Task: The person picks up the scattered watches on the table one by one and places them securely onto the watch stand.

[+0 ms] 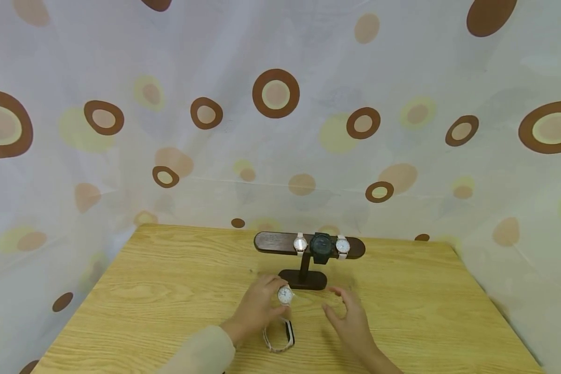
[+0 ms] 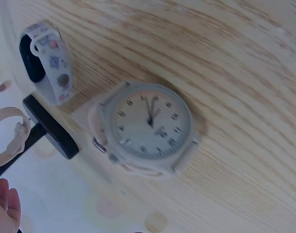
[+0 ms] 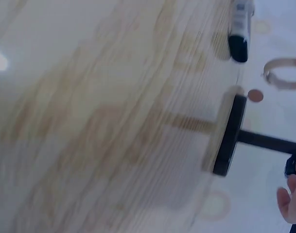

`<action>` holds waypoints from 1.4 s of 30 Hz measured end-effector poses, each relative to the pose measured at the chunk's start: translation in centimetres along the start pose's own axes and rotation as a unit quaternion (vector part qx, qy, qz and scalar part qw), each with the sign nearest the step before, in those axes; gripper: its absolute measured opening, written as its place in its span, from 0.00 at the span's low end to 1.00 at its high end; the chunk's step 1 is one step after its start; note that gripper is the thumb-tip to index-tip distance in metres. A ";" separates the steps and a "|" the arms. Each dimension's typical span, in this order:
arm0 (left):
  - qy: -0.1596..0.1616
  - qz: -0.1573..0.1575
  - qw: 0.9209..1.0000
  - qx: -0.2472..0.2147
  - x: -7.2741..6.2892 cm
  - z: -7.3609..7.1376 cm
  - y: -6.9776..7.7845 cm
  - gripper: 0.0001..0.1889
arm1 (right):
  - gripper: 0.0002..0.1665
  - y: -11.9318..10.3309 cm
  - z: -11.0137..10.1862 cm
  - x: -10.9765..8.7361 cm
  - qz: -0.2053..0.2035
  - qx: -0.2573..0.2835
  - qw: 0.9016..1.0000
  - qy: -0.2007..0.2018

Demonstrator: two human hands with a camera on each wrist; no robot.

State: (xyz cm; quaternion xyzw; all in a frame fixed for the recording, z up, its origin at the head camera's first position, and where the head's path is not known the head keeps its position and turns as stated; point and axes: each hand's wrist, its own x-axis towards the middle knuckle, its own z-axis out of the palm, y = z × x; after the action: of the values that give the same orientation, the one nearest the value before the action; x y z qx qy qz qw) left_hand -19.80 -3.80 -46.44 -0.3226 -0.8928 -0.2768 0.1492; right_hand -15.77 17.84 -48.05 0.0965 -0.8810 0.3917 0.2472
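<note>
My left hand (image 1: 257,304) pinches a wristwatch (image 1: 285,295) with a white dial between thumb and fingers, in front of the stand's base. Its pale strap (image 2: 11,133) forms a loop in the left wrist view. My right hand (image 1: 354,326) is to the right of that watch, fingers parted and loosely bent, holding nothing. A patterned smart band (image 1: 279,338) with a dark screen stands on its side on the table, below my left hand. Large in the left wrist view, another pale watch (image 2: 150,124) with a round numbered dial lies on the wood.
A dark wooden T-shaped watch stand (image 1: 273,242) rises behind the hands. On its bar sit a small pale watch (image 1: 300,244), a bulky black watch (image 1: 321,246) and a white-faced watch (image 1: 343,245). Beyond the wooden table (image 1: 135,291) hangs a spotted curtain (image 1: 304,150).
</note>
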 end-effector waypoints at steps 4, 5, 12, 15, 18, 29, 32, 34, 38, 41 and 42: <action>0.006 -0.018 1.000 -0.002 -0.1 -0.5 -0.7 0.25 | 0.29 1.8 -0.8 0.8 -0.113 -0.094 0.987 0.058; 0.008 -0.022 1.000 0.000 -0.1 -0.6 -0.8 0.25 | 0.31 2.1 -1.1 1.1 -0.135 -0.111 0.982 0.069; 0.029 -0.023 0.999 -0.004 -0.3 -0.9 -2.3 0.25 | 0.41 3.6 -3.1 3.6 -0.183 -0.172 0.964 0.089; 0.036 -0.031 0.999 -0.005 -0.3 -1.1 -2.7 0.24 | 0.43 3.9 -3.8 5.0 -0.185 -0.185 0.961 0.086; 0.050 -0.033 0.998 0.002 -0.3 -1.4 -3.0 0.24 | 0.45 4.3 -4.4 6.6 -0.201 -0.209 0.954 0.080; 0.051 -0.030 0.998 0.019 -0.3 -1.8 -3.1 0.24 | 0.40 4.2 -4.8 9.5 -0.194 -0.279 0.941 0.004; 0.052 -0.033 0.998 0.021 -0.2 -2.0 -3.2 0.24 | 0.38 4.0 -4.9 9.6 -0.198 -0.290 0.936 0.001; 0.054 -0.037 0.998 0.022 0.0 -2.1 -3.4 0.24 | 0.37 3.8 -5.0 9.7 -0.204 -0.291 0.935 0.002; 0.056 -0.053 0.997 0.023 0.4 -2.8 -3.9 0.23 | 0.36 3.7 -5.1 9.9 -0.209 -0.291 0.934 -0.002; 0.053 -0.060 0.996 0.037 0.8 -3.6 -4.3 0.24 | 0.36 3.8 -5.2 10.0 -0.209 -0.293 0.933 -0.007; 0.051 -0.060 0.996 0.045 1.0 -3.8 -4.5 0.24 | 0.36 3.9 -5.2 10.0 -0.210 -0.294 0.932 -0.006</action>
State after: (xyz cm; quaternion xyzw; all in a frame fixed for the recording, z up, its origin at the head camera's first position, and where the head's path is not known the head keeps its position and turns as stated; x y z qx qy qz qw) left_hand -23.14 -8.42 -44.69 -0.2470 -0.9132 -0.2609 0.1922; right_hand -23.94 24.50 -42.44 0.2044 -0.9180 0.0536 0.3355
